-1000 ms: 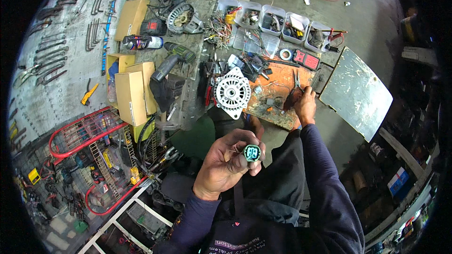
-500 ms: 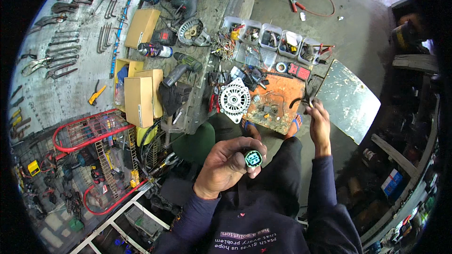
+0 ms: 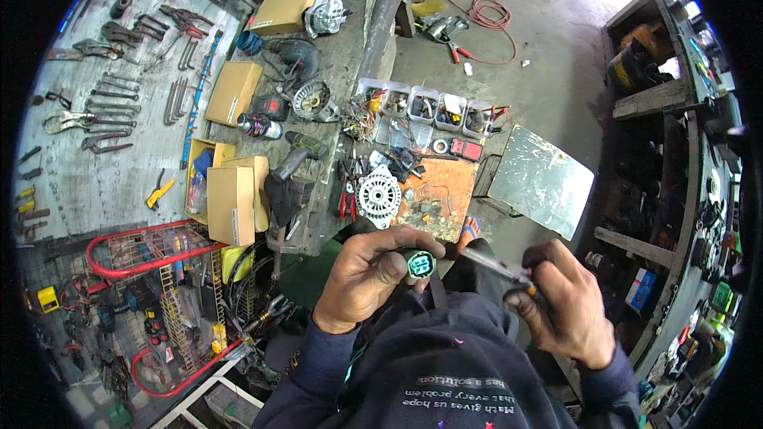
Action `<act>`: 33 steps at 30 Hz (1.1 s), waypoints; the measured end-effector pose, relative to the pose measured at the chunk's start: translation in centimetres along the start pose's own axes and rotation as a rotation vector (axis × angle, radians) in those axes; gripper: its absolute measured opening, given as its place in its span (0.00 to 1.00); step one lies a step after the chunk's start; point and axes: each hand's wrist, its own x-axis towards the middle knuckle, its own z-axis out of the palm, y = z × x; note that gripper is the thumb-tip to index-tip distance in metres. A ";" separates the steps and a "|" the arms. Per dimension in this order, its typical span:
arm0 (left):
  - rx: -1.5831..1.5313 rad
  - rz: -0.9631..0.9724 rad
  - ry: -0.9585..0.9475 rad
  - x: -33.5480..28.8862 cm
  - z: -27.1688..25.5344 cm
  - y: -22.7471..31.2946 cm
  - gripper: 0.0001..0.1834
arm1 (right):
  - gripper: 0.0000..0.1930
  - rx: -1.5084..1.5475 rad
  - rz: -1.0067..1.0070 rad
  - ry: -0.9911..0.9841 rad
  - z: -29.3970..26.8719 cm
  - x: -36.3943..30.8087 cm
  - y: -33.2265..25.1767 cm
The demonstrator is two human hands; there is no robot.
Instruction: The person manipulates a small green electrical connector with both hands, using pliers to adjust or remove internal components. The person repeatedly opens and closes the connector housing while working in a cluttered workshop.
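Note:
My left hand (image 3: 362, 278) is closed round a small round electrical connector (image 3: 420, 264), its teal-green inner face turned up toward me. To its right, my right hand (image 3: 568, 302) grips a slim grey metal tool (image 3: 494, 264). The tool's tip points left toward the connector, with a gap between them. A bit of orange shows at the tool's grip end; motion blur hides its exact kind. Beyond my hands, a silver alternator housing (image 3: 378, 195) sits at the left edge of a worn orange board (image 3: 449, 183) with small scraps on it.
Clear plastic bins (image 3: 424, 103) of small parts stand behind the board, near a red meter (image 3: 466, 149). A bench at left carries cardboard boxes (image 3: 232, 205), a drill (image 3: 298, 151) and another alternator (image 3: 324, 16). A metal-topped stand (image 3: 543, 179) is at right, before shelves.
My right hand has come back from beside the orange board toward my body, bringing the slim tool near the connector. My left hand still holds the connector. The view has shifted.

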 end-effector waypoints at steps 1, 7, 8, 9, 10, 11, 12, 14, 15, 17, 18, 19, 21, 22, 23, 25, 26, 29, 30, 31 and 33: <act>0.028 0.009 0.008 -0.1 0.2 0.3 0.35 | 0.16 -0.079 -0.057 0.000 -0.8 -0.1 -1.2; 0.099 0.007 -0.047 -0.5 0.7 1.9 0.35 | 0.14 -0.541 -0.229 0.027 -2.7 0.0 -4.8; 0.083 0.000 -0.076 -0.6 0.5 2.1 0.33 | 0.15 -0.562 -0.240 0.027 -2.7 0.0 -4.9; 0.067 -0.006 -0.103 -0.7 0.4 2.2 0.31 | 0.15 -0.582 -0.252 0.026 -2.8 0.1 -5.0; 0.084 -0.005 -0.096 -0.8 0.5 2.3 0.30 | 0.14 -0.572 -0.253 0.031 -2.8 0.1 -5.3; 0.100 -0.004 -0.089 -0.9 0.6 2.4 0.30 | 0.13 -0.561 -0.255 0.036 -2.8 0.1 -5.6; 0.116 -0.003 -0.080 -1.0 0.7 2.4 0.30 | 0.14 -0.550 -0.257 0.040 -2.7 0.2 -5.8; 0.144 0.006 -0.098 -1.0 0.5 2.5 0.29 | 0.13 -0.614 -0.277 0.058 -2.6 0.0 -5.7; 0.158 0.010 -0.106 -1.0 0.5 2.5 0.28 | 0.14 -0.646 -0.288 0.066 -2.6 0.0 -5.7; 0.224 -0.016 -0.057 -1.2 1.0 2.8 0.33 | 0.13 -0.680 -0.301 0.084 -2.5 -0.1 -5.7; 0.258 -0.028 -0.031 -1.2 1.2 2.9 0.36 | 0.13 -0.697 -0.308 0.093 -2.4 -0.1 -5.7; 0.282 -0.032 -0.038 -1.3 1.3 3.0 0.35 | 0.13 -0.697 -0.314 0.080 -2.5 -0.2 -5.9; 0.332 -0.040 -0.049 -1.3 1.3 3.2 0.33 | 0.13 -0.695 -0.327 0.057 -2.8 -0.3 -6.1; 0.367 -0.031 -0.043 -1.3 1.4 3.1 0.32 | 0.14 -0.737 -0.333 0.052 -2.7 -0.5 -6.2; 0.403 -0.023 -0.036 -1.3 1.5 3.1 0.31 | 0.15 -0.777 -0.339 0.048 -2.6 -0.6 -6.2; 0.464 -0.018 -0.011 -1.3 1.7 3.0 0.30 | 0.17 -0.832 -0.331 0.040 -2.3 -0.7 -6.7; 0.488 -0.020 0.006 -1.3 1.8 3.1 0.29 | 0.18 -0.847 -0.316 0.036 -2.0 -0.6 -7.1; 0.502 -0.025 0.049 -1.1 1.9 2.7 0.27 | 0.19 -0.875 -0.313 0.019 -1.5 -0.5 -7.3; 0.497 -0.026 0.060 -1.0 1.8 2.5 0.26 | 0.18 -0.854 -0.318 0.021 -1.3 -0.5 -7.1; 0.496 -0.024 0.067 -1.1 1.6 2.3 0.25 | 0.16 -0.825 -0.334 0.020 -1.0 -0.3 -6.7; 0.492 -0.020 0.079 -1.1 1.3 2.0 0.24 | 0.15 -0.795 -0.339 0.029 -0.5 0.0 -6.0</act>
